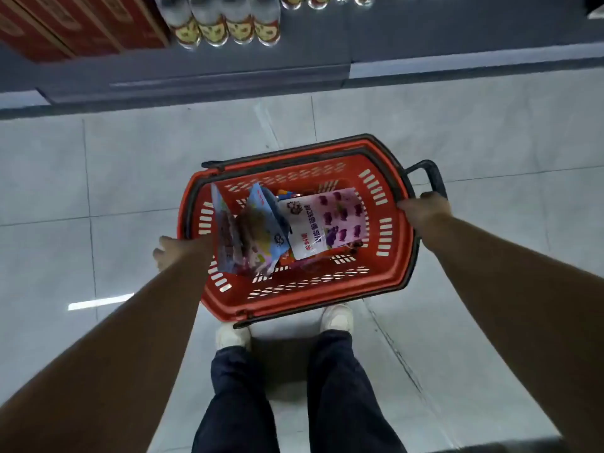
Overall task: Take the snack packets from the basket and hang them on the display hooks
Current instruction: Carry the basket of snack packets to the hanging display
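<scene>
Above the floor, both arms outstretched, left hand (168, 251) and right hand (425, 209) apparently gripping the red basket (397, 256) rim

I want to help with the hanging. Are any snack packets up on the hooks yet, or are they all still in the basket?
None look hung yet. The left hand and right hand grip opposite sides of the red basket above the floor. The pink packet, the blue packet and others are still inside. No display hooks are in view, only a shelf of bottles. So all the hanging is still left.
</scene>
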Tool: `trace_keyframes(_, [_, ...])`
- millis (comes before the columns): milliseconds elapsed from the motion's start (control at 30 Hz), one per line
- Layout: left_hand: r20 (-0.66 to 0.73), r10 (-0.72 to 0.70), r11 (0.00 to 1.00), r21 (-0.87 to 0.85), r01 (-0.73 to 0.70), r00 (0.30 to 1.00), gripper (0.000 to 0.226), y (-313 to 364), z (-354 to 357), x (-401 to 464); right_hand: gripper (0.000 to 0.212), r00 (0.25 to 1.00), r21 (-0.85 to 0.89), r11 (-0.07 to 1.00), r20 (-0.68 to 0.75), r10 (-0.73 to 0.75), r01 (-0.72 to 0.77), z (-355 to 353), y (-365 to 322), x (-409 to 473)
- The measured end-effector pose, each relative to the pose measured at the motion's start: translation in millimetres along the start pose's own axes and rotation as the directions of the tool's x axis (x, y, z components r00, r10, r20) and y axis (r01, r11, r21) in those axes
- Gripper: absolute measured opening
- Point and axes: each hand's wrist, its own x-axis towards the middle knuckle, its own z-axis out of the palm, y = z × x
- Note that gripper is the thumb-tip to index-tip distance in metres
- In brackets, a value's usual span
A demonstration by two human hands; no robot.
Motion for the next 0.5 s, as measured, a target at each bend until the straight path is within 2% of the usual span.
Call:
trace_keyframes(67, [-0.06,0.043,0.999,0.0,-0.043,0.997,0.084,-4,11,13,0.052,0.999,-0.009,0.999,-0.014,-0.033,0.033,11,2,18])
trace_keyframes(133, [-0.038,0.084,0.996,-0.008,-0.085,0.996,0.077,-7,19,26,0.065,0.998,-0.028,0.999,-0.036,-0.045,0.044,18,5,33])
trace_keyframes(233, [0.0,0.185,0.983,0.008,-0.185,0.983,0.051,-13,27,37,0.063,0.997,-0.093,0.994,-0.043,-0.058,0.053,28,10,45])
trace_keyframes(367, [-0.052,0.235,0.972,0.014,-0.235,0.971,0.042,-18,33,42,0.063,0.998,-0.115,0.992,-0.035,-0.059,0.055,35,20,60])
trace_keyframes(500, [-0.025,0.253,0.967,-0.038,-0.254,0.967,0.04,-24,38,45,0.069,0.996,-0.139,0.987,-0.03,-0.083,0.078,36,26,67])
